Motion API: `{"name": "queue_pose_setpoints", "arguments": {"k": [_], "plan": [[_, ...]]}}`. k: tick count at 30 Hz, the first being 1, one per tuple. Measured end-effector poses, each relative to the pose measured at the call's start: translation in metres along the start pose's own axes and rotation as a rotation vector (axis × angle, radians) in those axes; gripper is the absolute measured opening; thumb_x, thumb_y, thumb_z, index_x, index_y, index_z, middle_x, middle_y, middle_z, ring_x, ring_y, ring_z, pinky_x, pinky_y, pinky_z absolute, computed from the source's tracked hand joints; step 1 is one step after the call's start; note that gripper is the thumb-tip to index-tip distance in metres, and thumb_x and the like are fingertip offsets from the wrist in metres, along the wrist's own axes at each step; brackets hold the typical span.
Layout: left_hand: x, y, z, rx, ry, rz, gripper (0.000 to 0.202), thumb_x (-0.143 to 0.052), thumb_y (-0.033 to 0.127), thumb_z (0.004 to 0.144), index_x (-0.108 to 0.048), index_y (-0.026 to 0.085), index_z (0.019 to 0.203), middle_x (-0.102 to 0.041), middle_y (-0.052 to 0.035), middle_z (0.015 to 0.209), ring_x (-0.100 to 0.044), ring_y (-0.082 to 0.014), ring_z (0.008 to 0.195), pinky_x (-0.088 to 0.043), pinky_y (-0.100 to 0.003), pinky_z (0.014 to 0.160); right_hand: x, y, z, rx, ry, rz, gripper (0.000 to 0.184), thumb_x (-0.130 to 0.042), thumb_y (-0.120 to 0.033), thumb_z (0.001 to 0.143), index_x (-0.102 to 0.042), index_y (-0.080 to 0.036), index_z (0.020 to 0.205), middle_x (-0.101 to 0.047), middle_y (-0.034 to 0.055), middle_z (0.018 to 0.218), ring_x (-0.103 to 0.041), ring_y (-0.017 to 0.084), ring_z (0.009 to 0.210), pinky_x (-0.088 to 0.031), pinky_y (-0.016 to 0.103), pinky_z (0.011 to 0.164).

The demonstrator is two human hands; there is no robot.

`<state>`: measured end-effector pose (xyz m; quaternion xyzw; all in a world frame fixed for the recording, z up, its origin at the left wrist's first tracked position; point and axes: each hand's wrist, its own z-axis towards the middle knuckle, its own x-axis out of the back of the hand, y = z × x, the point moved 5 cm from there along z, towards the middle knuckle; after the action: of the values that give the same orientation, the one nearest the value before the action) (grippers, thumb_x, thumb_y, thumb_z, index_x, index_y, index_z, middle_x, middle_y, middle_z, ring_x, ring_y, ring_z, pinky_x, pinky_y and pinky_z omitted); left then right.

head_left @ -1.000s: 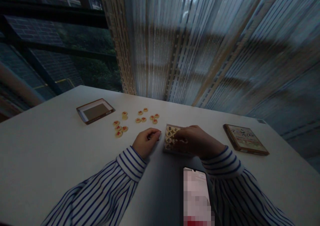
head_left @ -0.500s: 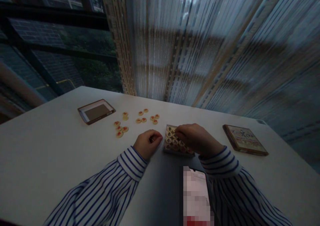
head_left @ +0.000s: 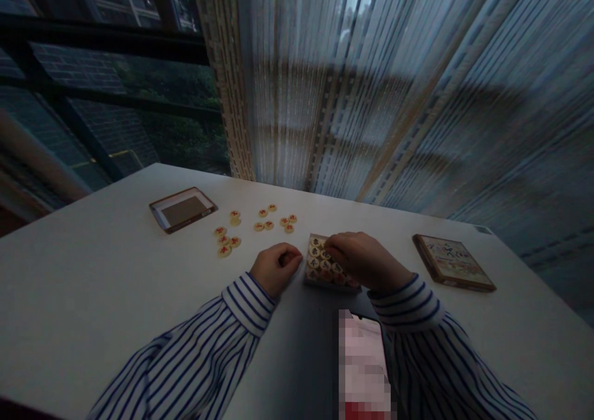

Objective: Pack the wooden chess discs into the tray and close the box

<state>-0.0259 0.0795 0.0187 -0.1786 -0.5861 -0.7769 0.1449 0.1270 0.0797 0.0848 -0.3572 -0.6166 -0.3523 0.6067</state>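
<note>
open tray (head_left: 332, 287) of round discs (head_left: 314, 263) sits on the white table (head_left: 116, 271). right hand (head_left: 364, 259) over it, fingers bunched — can't tell if a disc is pinched. left hand (head_left: 273, 268) just beside the tray, loosely curled, can't tell if anything's inside. loose red-marked discs (head_left: 235, 242) lie farther left. discs probably light, hard, smooth, a bit slippery, not fragile — best taken by the rim, thumb against fingertip. tray likely thin-walled; hold by opposite sides.

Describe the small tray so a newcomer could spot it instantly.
Start at the white table, then find the right hand. The small tray sits beneath that hand's fingers. Unlike the printed box farther right, it shows round pieces packed in rows.
</note>
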Motion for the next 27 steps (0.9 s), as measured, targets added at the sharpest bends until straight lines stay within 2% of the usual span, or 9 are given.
{"name": "queue_pose_setpoints", "arguments": {"k": [11,18,27], "plan": [[0.003,0.001,-0.002,0.008,0.017,-0.025,0.016,-0.055,0.03,0.069,-0.064,0.016,0.07,-0.063,-0.002,0.063,-0.054,-0.0128,0.057,-0.044,-0.024,0.056,0.007,-0.007,-0.003,-0.008,0.066,0.074,0.029,-0.035,-0.028,0.089,-0.063,-0.021,0.094,-0.068,0.0042,0.09,-0.06,0.017,0.084,-0.038,0.024,0.069],[0.015,0.002,-0.009,0.091,-0.105,-0.119,0.021,-0.058,0.03,0.065,-0.064,0.014,0.078,-0.061,-0.0011,0.062,-0.052,-0.0113,0.054,-0.043,-0.024,0.055,0.006,-0.015,0.003,0.027,0.122,0.125,0.03,-0.035,-0.028,0.088,-0.062,-0.02,0.1,-0.067,0.0043,0.097,-0.06,0.017,0.089,-0.04,0.026,0.075],[0.039,0.007,-0.024,0.032,-0.119,0.07,0.016,-0.056,0.029,0.068,-0.064,0.015,0.073,-0.058,0.0011,0.057,-0.048,-0.0102,0.051,-0.039,-0.021,0.051,0.011,-0.034,0.011,0.055,0.07,0.103,0.029,-0.038,-0.025,0.085,-0.062,-0.02,0.1,-0.066,0.0055,0.098,-0.058,0.016,0.094,-0.039,0.025,0.081]]}}
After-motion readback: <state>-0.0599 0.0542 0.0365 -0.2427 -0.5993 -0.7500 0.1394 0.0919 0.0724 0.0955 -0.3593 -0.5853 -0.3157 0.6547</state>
